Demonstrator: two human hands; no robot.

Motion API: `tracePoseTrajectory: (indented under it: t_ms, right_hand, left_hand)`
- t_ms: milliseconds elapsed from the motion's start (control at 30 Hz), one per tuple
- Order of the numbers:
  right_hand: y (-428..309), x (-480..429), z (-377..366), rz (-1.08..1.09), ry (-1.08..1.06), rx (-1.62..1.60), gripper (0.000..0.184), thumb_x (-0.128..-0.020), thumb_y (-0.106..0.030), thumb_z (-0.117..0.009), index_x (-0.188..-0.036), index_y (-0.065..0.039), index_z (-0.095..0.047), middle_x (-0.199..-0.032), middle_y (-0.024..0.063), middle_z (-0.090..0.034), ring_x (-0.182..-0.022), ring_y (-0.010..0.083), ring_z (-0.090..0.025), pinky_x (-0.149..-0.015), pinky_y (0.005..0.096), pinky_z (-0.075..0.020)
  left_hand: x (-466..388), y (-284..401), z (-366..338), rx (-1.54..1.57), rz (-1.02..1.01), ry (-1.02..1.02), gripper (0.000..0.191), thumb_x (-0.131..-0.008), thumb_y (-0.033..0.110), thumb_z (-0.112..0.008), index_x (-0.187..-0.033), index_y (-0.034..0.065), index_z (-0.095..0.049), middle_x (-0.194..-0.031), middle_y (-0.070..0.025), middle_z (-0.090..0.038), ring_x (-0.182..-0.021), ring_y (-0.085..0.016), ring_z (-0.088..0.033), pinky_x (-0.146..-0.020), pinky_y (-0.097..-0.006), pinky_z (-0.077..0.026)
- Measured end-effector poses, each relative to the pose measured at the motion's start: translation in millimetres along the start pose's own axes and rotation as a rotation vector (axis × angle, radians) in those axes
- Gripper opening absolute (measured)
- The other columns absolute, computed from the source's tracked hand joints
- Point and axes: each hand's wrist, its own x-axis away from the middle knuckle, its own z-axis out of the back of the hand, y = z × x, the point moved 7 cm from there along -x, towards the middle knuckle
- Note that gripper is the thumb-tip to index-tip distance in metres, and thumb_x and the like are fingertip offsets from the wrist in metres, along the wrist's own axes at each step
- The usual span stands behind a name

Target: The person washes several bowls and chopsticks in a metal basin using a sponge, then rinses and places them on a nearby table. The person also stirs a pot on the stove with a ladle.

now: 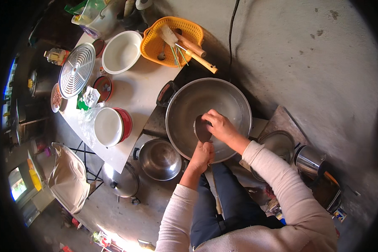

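Observation:
My left hand (203,156) grips the shaft of a long-handled wok spatula or ladle, over the near rim of a large metal wok (181,126). The utensil's dark rounded head (203,132) is tilted up inside the wok. Its wooden handle end (219,206) hangs between my legs. My right hand (219,126) has its fingers curled over the head's upper right edge. Whether something small and dark is pinched under those fingers is hard to tell. A thin layer of cloudy water seems to lie in the wok.
Left of the wok, a white table holds a white basin (121,52), a yellow basket (149,42) of utensils, a steamer rack (75,71) and an enamel pot (108,127). A steel pot (160,160) sits nearer me. To the right are a lid (277,146) and a kettle (310,159).

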Motion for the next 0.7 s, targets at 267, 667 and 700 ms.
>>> tracePoseTrajectory:
  t_ms: [267, 667, 700]
  right_hand:
    - [0.0, 13.7, -27.7, -0.077, -0.348, -0.425, 0.025, -0.082, -0.016, -0.075, -0.104, -0.007, -0.068, -0.103, 0.0094, -0.068, -0.098, 0.0247, -0.065, -0.090, 0.0356, -0.0500]
    - [99.0, 35.3, -42.8, -0.375, -0.106, 0.355, 0.031, -0.090, -0.010, -0.056, -0.122, -0.008, -0.059, -0.108, 0.0182, -0.066, -0.101, 0.0420, -0.063, -0.087, 0.0481, -0.0518]
    - [90.3, 30.8, -49.4, -0.342, -0.252, 0.423, 0.033, -0.090, -0.010, -0.056, -0.123, -0.008, -0.058, -0.108, 0.0187, -0.067, -0.103, 0.0412, -0.063, -0.088, 0.0474, -0.0518]
  left_hand:
    - [-3.3, 7.5, 26.8, -0.100, -0.020, -0.107, 0.008, -0.100, 0.013, -0.041, -0.098, 0.0132, -0.049, -0.066, 0.0038, -0.038, -0.048, -0.008, -0.031, -0.043, -0.0256, -0.023]
    - [-21.5, 10.7, 33.0, -0.314, -0.168, 0.214, 0.078, -0.100, 0.000, -0.043, -0.161, 0.0236, -0.001, -0.100, -0.0073, -0.057, -0.062, -0.009, -0.048, -0.051, -0.0237, -0.042]
    - [-17.1, 9.7, 41.2, -0.154, -0.162, 0.229, 0.075, -0.099, 0.000, -0.044, -0.159, 0.0271, -0.007, -0.095, -0.0039, -0.054, -0.058, -0.008, -0.044, -0.048, -0.0228, -0.037]
